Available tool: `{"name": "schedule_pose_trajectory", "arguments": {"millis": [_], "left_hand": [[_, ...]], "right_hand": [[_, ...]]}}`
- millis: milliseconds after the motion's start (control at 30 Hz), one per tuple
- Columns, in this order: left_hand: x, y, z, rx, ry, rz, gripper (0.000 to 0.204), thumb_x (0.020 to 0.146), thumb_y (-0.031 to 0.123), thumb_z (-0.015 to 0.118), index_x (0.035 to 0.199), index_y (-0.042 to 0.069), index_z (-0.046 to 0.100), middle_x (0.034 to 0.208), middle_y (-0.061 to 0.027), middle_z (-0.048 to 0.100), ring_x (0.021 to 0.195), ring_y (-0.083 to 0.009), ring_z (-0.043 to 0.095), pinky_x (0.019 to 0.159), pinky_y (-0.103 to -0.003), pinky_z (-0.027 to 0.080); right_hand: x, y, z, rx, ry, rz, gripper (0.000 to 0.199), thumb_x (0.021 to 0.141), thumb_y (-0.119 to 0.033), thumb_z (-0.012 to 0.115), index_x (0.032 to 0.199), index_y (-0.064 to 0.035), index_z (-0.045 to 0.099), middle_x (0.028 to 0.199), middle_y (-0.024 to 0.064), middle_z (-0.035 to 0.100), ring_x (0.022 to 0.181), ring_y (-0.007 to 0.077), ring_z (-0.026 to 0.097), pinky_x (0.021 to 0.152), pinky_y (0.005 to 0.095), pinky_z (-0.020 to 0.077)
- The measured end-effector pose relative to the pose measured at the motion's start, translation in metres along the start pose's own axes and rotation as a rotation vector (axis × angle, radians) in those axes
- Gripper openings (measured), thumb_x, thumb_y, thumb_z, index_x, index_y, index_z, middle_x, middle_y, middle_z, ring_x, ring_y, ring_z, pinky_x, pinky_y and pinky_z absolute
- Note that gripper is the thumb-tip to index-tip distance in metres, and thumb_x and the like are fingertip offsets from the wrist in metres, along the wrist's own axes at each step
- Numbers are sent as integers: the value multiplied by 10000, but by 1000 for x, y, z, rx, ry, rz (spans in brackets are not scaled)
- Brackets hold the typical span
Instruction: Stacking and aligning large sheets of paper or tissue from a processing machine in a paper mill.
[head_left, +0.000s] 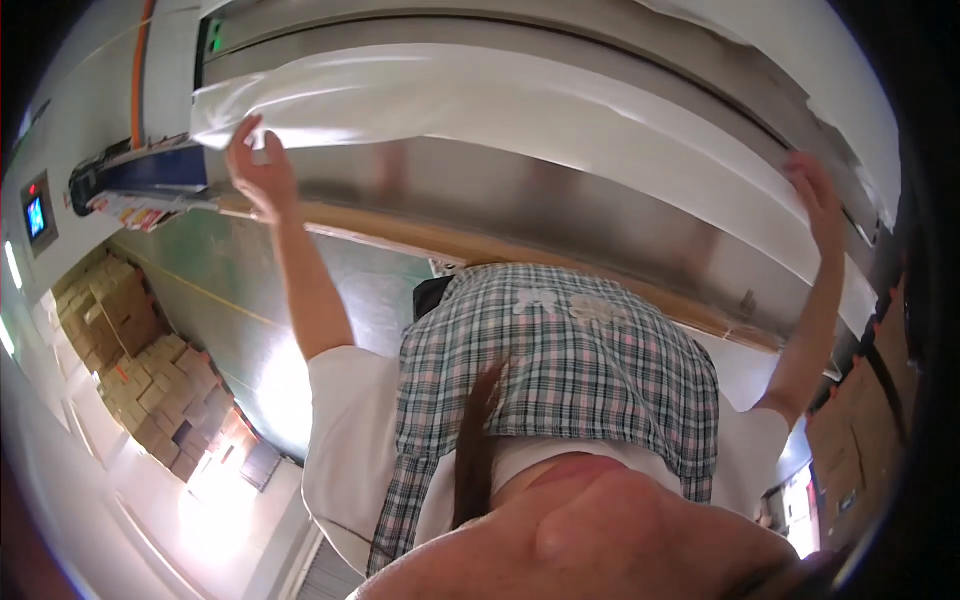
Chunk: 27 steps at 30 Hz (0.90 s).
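Observation:
A long strip of glossy whitish sheeting stretches from left to right across a grey metal surface in front of me. At the strip's left end is my left hand, raised, its thumb and fingers apart at the near edge. Far to the right, my right hand reaches over the sheeting, fingers stretched toward its far edge and slightly blurred. I cannot tell whether the fingertips press on it. Neither hand visibly grips anything.
Brown edging runs along the metal surface's near side, close to my checked apron. A dark slot crosses behind the sheeting. Stacked cartons stand at the left, more brown boxes at the right. A lit panel is on the left.

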<state>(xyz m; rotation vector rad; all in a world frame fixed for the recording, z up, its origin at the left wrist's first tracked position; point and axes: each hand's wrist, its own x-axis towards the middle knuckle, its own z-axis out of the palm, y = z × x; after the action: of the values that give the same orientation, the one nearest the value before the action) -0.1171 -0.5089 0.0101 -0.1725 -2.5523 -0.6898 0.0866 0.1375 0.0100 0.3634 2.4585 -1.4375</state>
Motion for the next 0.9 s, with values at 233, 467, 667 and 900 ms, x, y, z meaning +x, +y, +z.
{"name": "schedule_pose_trajectory", "arguments": {"millis": [233, 467, 667, 900], "left_hand": [[-41, -72, -5, -1225, 144, -1045, 371, 815, 135, 487, 1141, -9, 385, 1057, -154, 467, 978, -265, 478, 806, -426, 443], [15, -149, 4, -1552, 190, -1041, 341, 833, 100, 458, 1128, -52, 379, 1087, -170, 453, 1013, -287, 468, 852, -434, 430], [73, -178, -27, -1291, 209, -671, 304, 759, -7, 567, 1047, -39, 475, 1015, -135, 541, 916, -239, 548, 773, -330, 481], [117, -235, -17, -411, -167, -439, 499, 652, 132, 700, 1069, -19, 472, 874, -123, 583, 702, -162, 590, 586, -270, 500]], "right_hand": [[138, -139, 169, -91, -272, -197, 274, 848, -208, 531, 1082, -66, 525, 918, -8, 539, 797, 68, 478, 697, 217, 406], [184, -262, 277, -191, -455, -279, 246, 810, -232, 573, 982, -60, 531, 743, -23, 465, 647, 63, 411, 538, 217, 349], [151, -301, 322, -464, -43, -868, 129, 718, -72, 587, 809, -21, 510, 766, 91, 519, 641, 211, 525, 546, 301, 422], [121, -284, 357, -617, 91, -673, 180, 706, -45, 587, 867, -38, 506, 820, 104, 528, 722, 284, 533, 625, 352, 448]]}}
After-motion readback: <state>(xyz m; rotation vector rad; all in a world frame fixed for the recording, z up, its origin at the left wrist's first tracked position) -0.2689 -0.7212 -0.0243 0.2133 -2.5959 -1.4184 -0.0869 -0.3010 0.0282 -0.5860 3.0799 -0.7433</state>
